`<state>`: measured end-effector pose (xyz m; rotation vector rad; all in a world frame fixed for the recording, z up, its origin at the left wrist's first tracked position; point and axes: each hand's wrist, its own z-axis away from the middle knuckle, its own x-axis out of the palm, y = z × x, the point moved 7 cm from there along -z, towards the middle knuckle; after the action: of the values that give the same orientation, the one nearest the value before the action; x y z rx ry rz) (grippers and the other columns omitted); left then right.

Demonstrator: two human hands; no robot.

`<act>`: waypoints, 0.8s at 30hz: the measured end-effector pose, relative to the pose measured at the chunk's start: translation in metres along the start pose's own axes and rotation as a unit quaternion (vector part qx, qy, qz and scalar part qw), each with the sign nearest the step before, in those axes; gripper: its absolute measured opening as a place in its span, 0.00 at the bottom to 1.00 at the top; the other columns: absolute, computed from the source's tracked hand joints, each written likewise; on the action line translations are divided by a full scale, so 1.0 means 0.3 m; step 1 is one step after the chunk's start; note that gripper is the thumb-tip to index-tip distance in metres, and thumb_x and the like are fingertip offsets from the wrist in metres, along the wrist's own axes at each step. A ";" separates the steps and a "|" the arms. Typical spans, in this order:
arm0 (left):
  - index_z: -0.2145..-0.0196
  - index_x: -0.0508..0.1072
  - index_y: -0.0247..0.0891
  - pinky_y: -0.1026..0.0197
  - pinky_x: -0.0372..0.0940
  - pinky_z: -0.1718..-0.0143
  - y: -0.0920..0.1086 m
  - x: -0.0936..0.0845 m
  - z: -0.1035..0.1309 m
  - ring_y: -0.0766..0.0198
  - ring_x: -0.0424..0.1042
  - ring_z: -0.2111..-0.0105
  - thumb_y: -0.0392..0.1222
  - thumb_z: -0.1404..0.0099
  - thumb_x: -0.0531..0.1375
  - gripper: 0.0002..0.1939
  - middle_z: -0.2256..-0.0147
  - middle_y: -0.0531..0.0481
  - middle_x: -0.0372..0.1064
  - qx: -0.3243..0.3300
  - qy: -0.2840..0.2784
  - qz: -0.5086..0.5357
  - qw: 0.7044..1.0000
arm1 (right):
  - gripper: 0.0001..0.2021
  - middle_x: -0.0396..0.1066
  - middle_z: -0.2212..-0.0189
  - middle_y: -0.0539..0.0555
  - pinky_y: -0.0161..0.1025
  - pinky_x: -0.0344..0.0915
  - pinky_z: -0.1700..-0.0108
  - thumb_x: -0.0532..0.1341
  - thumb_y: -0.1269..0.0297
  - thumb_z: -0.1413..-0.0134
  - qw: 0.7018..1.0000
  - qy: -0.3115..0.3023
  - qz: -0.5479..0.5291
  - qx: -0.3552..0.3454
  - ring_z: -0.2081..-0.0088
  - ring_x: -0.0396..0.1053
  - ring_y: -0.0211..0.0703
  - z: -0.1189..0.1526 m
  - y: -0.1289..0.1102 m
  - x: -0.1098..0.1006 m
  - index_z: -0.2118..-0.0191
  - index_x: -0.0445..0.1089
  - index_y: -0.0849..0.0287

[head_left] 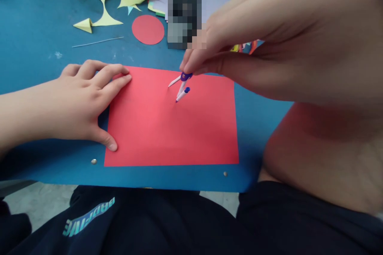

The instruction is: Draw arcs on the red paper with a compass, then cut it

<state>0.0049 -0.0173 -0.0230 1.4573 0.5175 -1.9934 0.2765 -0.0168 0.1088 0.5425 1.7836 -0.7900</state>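
Blue table point(44, 63), left hand point(86, 95) spread, right point(203, 53) pinching compass point(184, 83)

Head view: moderate, cool light, source unseen | soft shadow on the red paper point(172, 127) | right forearm point(323, 48) softly blurred | pixelated block near top centre | corners darker
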 end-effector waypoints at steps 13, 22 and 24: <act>0.04 0.38 0.38 0.18 0.53 0.11 -0.002 0.011 -0.002 0.09 0.49 0.10 0.86 0.27 0.65 0.76 0.06 0.25 0.40 0.004 0.008 0.000 1.000 | 0.21 0.90 0.48 0.53 0.46 0.72 0.45 0.59 0.74 0.19 0.999 0.026 0.042 -0.021 0.46 0.86 0.49 -0.029 -0.072 0.066 0.48 0.92 0.55; 0.04 0.38 0.37 0.19 0.53 0.11 0.001 0.008 0.001 0.11 0.49 0.10 0.84 0.25 0.66 0.74 0.07 0.25 0.42 -0.001 0.005 -0.005 1.000 | 0.13 0.90 0.51 0.61 0.54 0.68 0.48 0.67 0.68 0.22 0.983 0.038 0.168 0.061 0.44 0.89 0.65 -0.070 -0.033 0.053 0.49 0.93 0.62; 0.04 0.38 0.38 0.18 0.53 0.12 -0.001 0.007 0.001 0.10 0.49 0.10 0.84 0.26 0.66 0.75 0.07 0.25 0.42 -0.005 0.002 -0.006 1.000 | 0.15 0.88 0.51 0.64 0.57 0.64 0.48 0.65 0.62 0.21 0.973 0.010 0.205 0.102 0.42 0.88 0.70 -0.071 -0.017 0.050 0.48 0.91 0.61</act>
<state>0.0041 -0.0177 -0.0249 1.4555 0.5379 -1.9952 0.2542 -0.0047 0.1007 1.0216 1.5420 -0.6784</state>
